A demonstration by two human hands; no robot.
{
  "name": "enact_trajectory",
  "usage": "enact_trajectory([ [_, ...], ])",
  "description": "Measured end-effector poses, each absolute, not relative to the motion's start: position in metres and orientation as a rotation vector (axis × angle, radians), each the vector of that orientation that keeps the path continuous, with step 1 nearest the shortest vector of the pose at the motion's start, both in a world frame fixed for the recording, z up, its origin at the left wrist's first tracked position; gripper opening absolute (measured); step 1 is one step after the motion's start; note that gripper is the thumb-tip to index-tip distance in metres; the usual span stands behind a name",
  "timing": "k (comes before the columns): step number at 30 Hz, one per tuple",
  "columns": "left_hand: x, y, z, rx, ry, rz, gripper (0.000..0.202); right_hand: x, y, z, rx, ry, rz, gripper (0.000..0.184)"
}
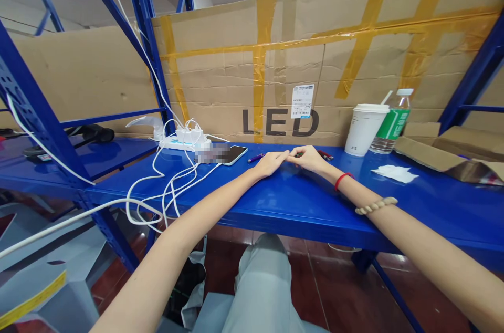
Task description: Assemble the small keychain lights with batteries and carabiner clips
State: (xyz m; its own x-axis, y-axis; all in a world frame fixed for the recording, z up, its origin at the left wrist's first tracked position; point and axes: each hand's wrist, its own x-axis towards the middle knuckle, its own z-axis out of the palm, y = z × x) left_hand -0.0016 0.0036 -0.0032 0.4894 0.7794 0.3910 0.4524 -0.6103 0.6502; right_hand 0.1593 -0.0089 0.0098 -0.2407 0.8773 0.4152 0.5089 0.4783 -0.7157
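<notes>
My left hand reaches in over the blue tabletop, its fingers pressed together and pointing right. The fingertips meet those of my right hand, whose fingers are bent into a pinch. Whatever lies between the fingertips is too small and too covered to make out. Just left of my left hand lies a purple pen. Red pen-like items stick out behind my right hand, and small green and orange bits show beside its fingers, mostly hidden by it.
A phone, a white power strip and tangled white cables occupy the left. To the right are a white paper cup, a green-labelled bottle, a crumpled tissue and an open cardboard box. A large cardboard panel stands behind.
</notes>
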Motion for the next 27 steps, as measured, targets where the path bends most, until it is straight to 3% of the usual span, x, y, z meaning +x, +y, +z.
enact_trajectory([
  [8,-0.001,0.020,-0.009,2.027,0.927,0.956,0.034,0.150,-0.015,0.009,-1.197,-1.933,0.115,0.038],
  [18,0.003,0.022,-0.009,1.782,0.874,1.099,0.027,0.150,-0.015,0.012,-1.045,-1.924,0.530,0.042],
  [27,0.002,0.012,-0.004,1.811,0.927,1.103,0.021,0.152,-0.012,0.010,-1.092,-1.977,0.415,0.042],
])
